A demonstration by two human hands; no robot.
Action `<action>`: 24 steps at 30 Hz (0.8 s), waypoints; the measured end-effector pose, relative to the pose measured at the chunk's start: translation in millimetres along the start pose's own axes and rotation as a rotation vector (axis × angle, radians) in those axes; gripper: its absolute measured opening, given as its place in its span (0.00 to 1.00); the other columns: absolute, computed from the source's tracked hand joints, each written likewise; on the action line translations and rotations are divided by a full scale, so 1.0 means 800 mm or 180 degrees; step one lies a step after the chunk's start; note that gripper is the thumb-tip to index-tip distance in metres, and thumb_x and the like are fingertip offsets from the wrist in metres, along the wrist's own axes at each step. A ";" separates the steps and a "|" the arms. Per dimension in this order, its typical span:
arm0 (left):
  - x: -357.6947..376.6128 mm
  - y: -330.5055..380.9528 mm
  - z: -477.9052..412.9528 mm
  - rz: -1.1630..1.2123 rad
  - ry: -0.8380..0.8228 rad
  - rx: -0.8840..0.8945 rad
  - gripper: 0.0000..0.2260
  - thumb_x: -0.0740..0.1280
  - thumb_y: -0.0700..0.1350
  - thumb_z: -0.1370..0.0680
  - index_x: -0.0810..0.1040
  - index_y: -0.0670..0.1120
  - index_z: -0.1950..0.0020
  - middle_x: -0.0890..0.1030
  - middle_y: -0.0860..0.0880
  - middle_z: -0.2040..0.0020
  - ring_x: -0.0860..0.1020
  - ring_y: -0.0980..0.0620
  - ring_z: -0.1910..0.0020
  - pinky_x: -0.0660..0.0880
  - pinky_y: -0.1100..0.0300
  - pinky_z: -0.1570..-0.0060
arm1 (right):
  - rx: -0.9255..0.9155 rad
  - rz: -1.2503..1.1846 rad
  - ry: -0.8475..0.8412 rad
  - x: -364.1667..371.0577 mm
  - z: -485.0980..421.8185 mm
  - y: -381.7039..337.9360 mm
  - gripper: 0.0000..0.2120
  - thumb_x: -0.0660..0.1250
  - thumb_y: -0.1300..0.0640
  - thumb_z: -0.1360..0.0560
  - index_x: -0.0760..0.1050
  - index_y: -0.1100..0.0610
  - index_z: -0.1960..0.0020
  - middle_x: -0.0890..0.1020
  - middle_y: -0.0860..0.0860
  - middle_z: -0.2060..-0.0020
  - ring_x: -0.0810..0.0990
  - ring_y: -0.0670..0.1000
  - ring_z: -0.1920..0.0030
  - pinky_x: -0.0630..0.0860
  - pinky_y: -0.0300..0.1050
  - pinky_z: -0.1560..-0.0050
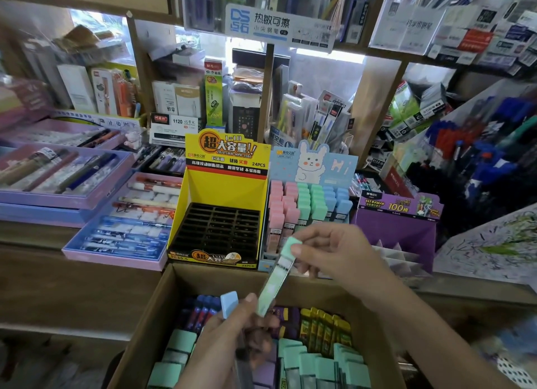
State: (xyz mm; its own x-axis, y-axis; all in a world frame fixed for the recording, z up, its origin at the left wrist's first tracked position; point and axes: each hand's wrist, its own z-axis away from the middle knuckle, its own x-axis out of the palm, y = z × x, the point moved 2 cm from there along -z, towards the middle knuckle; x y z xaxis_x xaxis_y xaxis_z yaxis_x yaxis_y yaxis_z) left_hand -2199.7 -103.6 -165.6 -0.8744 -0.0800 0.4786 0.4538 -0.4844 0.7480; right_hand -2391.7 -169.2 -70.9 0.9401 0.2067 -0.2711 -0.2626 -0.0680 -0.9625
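the right hand [340, 252] pinches the green case [279, 275] by its cap, thumb and fingertips closed on the top end. the case hangs slanted over the box [162, 301], its lower end against the thumb of the left hand [229, 339]. that hand curls round a blue case [229, 301] and seems to steady the green one too; whether it truly grips both i cannot tell. the step looks like stocking the rabbit display [312, 162] just behind the box, where pink, green and blue cases stand in rows by colour.

to do it well, let the left thumb free the foot first, so the right hand alone carries the case. turn it upright, cap up, before it reaches the display. aim for a free slot in the green rows [305, 202], not the pink or blue ones, nor the yellow stand [226, 185] to the left. lower it straight, since a tilted case may knock its neighbours. keep the pinch high on the cap so the fingers clear the cases beside.
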 end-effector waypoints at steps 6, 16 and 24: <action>-0.002 -0.003 -0.013 0.0361 0.0284 -0.0081 0.15 0.72 0.48 0.34 0.86 0.36 0.58 0.80 0.40 0.69 0.71 0.49 0.79 0.62 0.64 0.84 | -0.0544 0.0558 0.0928 -0.054 -0.008 -0.021 0.07 0.75 0.64 0.25 0.82 0.57 0.48 0.86 0.54 0.63 0.86 0.51 0.64 0.83 0.40 0.63; -0.009 -0.007 -0.028 0.0374 0.0470 -0.0369 0.12 0.63 0.42 0.19 0.79 0.34 0.51 0.77 0.41 0.72 0.69 0.48 0.81 0.62 0.66 0.83 | -0.0712 0.1227 0.1112 -0.074 -0.023 -0.005 0.11 0.73 0.64 0.23 0.81 0.48 0.50 0.84 0.52 0.62 0.85 0.49 0.62 0.85 0.45 0.57; -0.016 -0.017 -0.035 0.0378 0.0437 -0.0354 0.11 0.67 0.42 0.23 0.80 0.34 0.50 0.78 0.40 0.70 0.70 0.47 0.81 0.62 0.65 0.83 | -0.0790 0.1373 0.1028 -0.071 -0.027 -0.006 0.17 0.73 0.64 0.23 0.79 0.40 0.53 0.84 0.51 0.61 0.84 0.50 0.61 0.84 0.48 0.56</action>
State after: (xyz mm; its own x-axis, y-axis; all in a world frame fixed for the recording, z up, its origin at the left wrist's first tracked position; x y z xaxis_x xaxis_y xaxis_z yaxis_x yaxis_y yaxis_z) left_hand -2199.5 -120.5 -194.5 -0.8345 -0.2565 0.4877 0.5400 -0.5570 0.6310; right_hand -2439.1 -201.5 -50.7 0.7886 -0.1951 -0.5831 -0.6135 -0.3141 -0.7245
